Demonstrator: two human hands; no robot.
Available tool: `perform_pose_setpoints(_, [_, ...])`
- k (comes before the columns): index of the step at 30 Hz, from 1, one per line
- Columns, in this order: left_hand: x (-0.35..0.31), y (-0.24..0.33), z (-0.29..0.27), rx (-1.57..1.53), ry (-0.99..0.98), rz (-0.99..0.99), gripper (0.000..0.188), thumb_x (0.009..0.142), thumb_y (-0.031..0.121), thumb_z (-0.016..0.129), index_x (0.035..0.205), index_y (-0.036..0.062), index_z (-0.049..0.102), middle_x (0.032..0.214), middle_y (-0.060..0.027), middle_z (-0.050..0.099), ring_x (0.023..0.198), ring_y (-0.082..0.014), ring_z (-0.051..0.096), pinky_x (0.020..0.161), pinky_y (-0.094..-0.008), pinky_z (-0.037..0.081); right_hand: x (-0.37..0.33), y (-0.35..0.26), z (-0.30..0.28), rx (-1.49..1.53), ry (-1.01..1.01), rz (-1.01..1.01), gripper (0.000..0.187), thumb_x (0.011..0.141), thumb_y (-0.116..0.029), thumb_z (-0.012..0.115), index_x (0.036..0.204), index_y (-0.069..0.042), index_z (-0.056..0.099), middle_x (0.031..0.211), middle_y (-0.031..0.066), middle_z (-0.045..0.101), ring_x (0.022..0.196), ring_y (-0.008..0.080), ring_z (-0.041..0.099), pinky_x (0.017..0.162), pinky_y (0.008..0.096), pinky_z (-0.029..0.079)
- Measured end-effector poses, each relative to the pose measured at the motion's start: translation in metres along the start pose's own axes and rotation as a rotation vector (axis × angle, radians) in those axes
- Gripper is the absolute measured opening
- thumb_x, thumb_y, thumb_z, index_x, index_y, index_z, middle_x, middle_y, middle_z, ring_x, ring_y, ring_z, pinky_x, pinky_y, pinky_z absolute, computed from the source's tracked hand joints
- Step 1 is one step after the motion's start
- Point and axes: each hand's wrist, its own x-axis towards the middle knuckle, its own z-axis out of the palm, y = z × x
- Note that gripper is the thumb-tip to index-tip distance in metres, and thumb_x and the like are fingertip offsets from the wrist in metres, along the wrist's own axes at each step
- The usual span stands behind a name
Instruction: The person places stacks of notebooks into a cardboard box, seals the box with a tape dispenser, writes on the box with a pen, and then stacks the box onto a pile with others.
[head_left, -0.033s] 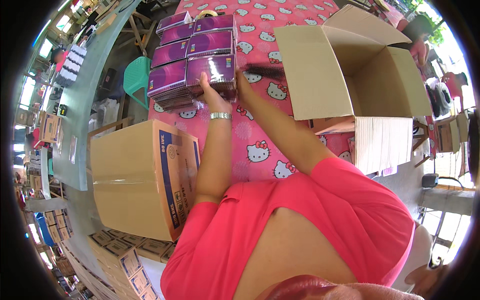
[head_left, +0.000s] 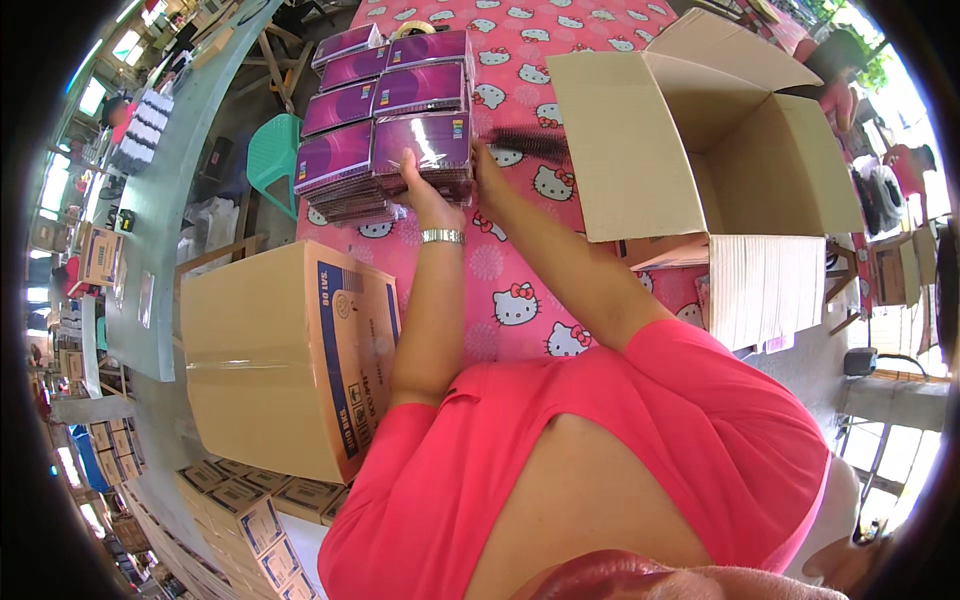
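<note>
Your left hand [head_left: 430, 202] grips the wrapped purple stack [head_left: 440, 145] at the near end of the purple rows [head_left: 345, 105], left of the open carton [head_left: 620, 150]. Your right hand [head_left: 487, 172] touches the stack's right side; I cannot tell whether its hidden fingers are closed.

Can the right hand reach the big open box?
Probably yes: the right hand has the open box to its right, and the dark ridged thing between them looks low enough to pass.

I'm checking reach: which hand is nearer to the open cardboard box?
Right. The right hand is left of the open cardboard box, at the purple stack's right side; the left hand is farther left, at the stack's near edge.
</note>
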Motion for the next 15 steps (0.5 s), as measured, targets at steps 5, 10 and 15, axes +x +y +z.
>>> perform_pose_setpoints(5, [-0.07,0.017,0.001,-0.113,-0.159,-0.053,0.054,0.077,0.052,0.057,0.117,0.0155,0.052,0.106,-0.0061,0.061,0.09,-0.0238,0.062,0.077,-0.0422,0.052,-0.043,-0.016,-0.01,0.184,0.376,-0.054,0.053,0.088,-0.05,0.046,0.112,-0.004,0.053,0.101,0.0133,0.06,0.094,0.0222,0.058,0.082,0.0356,0.047])
perform_pose_setpoints(10, [-0.105,0.046,-0.057,-0.436,-0.474,-0.116,0.066,0.087,0.049,0.047,0.139,0.0104,0.034,0.142,-0.0099,0.036,0.132,-0.031,0.032,0.108,-0.0511,0.025,-0.158,-0.039,0.008,-0.303,0.36,-0.224,0.044,0.079,-0.035,0.069,0.093,-0.002,0.042,0.1,0.0109,0.057,0.09,0.0207,0.059,0.079,0.0285,0.048])
perform_pose_setpoints(15, [-0.136,0.059,-0.038,-0.732,-0.962,-0.414,0.058,0.099,0.032,0.035,0.146,0.0052,0.011,0.152,-0.0111,0.014,0.138,-0.0243,0.022,0.115,-0.0382,0.018,-0.258,-0.156,0.052,-1.012,0.205,-0.919,0.089,0.069,-0.046,0.076,0.128,0.006,0.036,0.106,0.0226,0.055,0.098,0.033,0.058,0.088,0.0381,0.045])
